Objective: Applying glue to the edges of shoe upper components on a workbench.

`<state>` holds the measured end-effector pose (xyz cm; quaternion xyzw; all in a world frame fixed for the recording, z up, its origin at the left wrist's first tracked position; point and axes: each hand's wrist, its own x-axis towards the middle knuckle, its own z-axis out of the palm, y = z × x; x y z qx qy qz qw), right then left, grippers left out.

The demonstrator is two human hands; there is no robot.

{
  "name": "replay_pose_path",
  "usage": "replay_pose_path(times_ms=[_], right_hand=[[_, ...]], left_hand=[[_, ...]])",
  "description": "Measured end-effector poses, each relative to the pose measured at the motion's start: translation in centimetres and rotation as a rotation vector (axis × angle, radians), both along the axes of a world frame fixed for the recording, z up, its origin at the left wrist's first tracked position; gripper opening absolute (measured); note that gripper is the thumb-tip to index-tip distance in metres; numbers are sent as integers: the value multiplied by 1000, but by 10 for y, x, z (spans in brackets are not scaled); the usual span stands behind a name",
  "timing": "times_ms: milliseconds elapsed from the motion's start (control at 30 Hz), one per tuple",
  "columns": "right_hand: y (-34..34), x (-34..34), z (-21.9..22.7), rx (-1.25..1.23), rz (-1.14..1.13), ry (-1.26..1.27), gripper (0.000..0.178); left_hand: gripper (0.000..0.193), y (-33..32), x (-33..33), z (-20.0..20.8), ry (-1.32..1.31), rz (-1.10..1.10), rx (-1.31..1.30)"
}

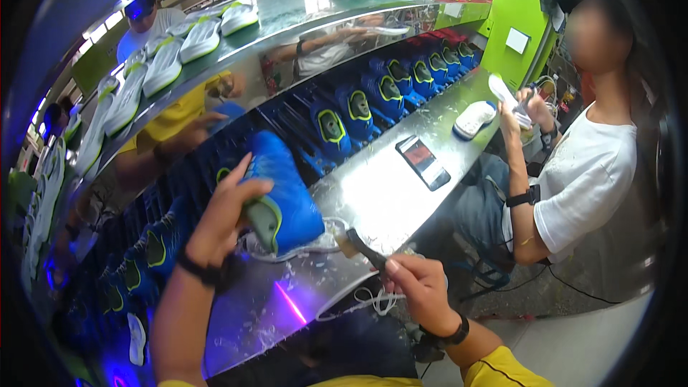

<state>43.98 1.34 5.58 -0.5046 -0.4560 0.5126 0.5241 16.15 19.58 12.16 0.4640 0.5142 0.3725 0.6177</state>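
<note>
My left hand [228, 208] is closed round a blue shoe upper [290, 193], which is tilted above the metal bench with its lime-edged grey opening towards me. In my right hand [419, 283] is a brush [367, 249] with a dark handle. Its pale bristle end points at the shoe and stays a little apart from it. Just under the shoe, a whitish object [334, 229] is partly hidden, and I cannot tell its kind. Pale cord [380, 299] lies loosely by my right hand.
Blue shoe uppers [358, 107] line the rack behind the bench [351, 201]. Grey soles [163, 68] rest on the upper shelf. A phone [423, 163] and a white shoe [473, 120] lie to the right, where a co-worker [588, 165] holds a white sole [502, 93]. A purple light streak [290, 302] crosses the bench.
</note>
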Motion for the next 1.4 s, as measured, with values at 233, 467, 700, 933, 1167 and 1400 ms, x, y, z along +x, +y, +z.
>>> replay_pose_path(times_ms=[233,467,700,933,1167,1400], right_hand=[[-6,16,-4,-88,-59,17,24],[-7,25,-11,-230,-145,-3,27],[-11,16,-9,-161,-78,14,27],[-37,-15,16,-125,25,57,28],[-69,-35,28,-70,48,35,27],[-81,-75,48,-67,134,-16,26]], left_hand=[[90,232,56,-83,924,-17,200],[47,287,67,-153,1142,-248,264],[32,243,-56,-165,1003,-66,1015],[50,172,-152,-154,1237,-194,476],[37,100,-166,-131,518,204,29],[36,-106,-207,-44,-777,240,7]])
